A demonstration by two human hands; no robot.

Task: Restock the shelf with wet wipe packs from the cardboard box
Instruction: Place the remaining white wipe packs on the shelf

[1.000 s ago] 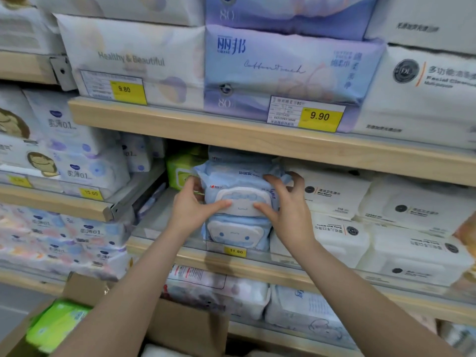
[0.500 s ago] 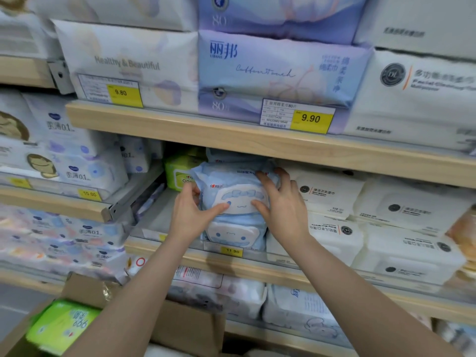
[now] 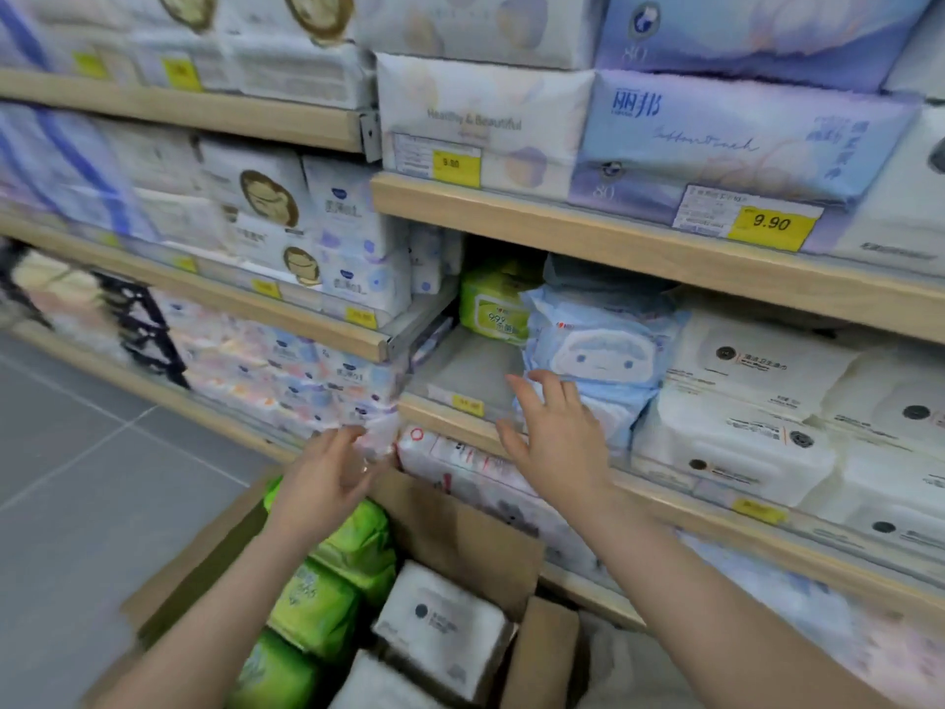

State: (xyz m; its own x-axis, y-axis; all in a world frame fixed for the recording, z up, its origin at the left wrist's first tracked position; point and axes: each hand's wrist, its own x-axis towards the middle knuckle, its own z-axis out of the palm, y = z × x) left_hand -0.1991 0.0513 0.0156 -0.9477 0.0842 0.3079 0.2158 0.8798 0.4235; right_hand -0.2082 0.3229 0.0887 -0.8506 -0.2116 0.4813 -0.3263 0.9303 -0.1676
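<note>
Blue wet wipe packs [image 3: 598, 350] with a cartoon face are stacked on the middle shelf [image 3: 450, 409]. My right hand [image 3: 557, 432] hovers in front of the lower blue pack, fingers spread, holding nothing. My left hand [image 3: 327, 478] is lower, above the open cardboard box [image 3: 460, 529], fingers loosely curled and empty. Inside the box lie green packs [image 3: 317, 606] and white packs [image 3: 445, 626]. A green pack [image 3: 493, 309] stands at the back of the shelf, left of the blue stack.
White lidded wipe packs [image 3: 741, 427] fill the shelf right of the blue stack. A bare gap of shelf floor [image 3: 460, 371] lies left of it. Tissue packs crowd the upper shelf [image 3: 613, 237] and the left bay [image 3: 307, 258]. Grey tiled floor [image 3: 76, 452] is at left.
Both hands have let go of the blue pack and drawn back and down. My left hand dropped toward the box. The view swung left and down, showing the box's contents.
</note>
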